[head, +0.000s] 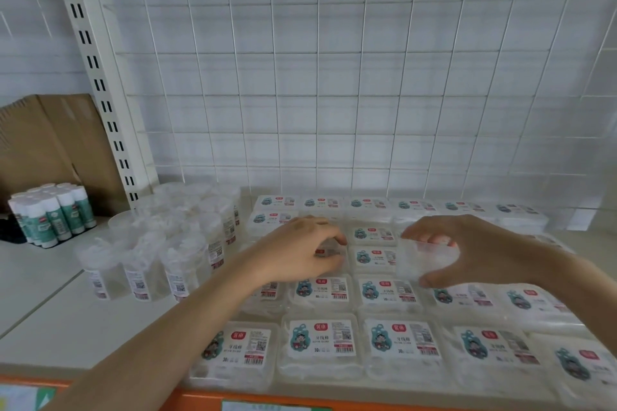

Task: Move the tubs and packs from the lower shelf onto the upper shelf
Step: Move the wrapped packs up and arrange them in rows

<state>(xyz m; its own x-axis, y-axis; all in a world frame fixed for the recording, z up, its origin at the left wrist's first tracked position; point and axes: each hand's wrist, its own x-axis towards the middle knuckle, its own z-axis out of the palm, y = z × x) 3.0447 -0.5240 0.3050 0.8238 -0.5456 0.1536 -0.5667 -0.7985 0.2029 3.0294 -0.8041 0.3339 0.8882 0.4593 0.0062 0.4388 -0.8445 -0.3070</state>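
Observation:
A white shelf (60,320) carries rows of flat clear floss packs (320,340) with white, teal and red labels, filling its right half. To their left stand several clear round tubs (173,243) with white lids. My left hand (300,250) reaches over the middle rows and its fingers curl round one labelled pack (329,252). My right hand (480,253) holds a clear pack (424,257) between thumb and fingers, a little above the packs lying below.
A white wire grid (334,77) backs the shelf. A slotted upright post (100,87) stands at the left. Beyond it are cardboard sheets (56,143) and a bundle of white and green glue sticks (53,213). An orange price rail (207,400) runs along the front edge.

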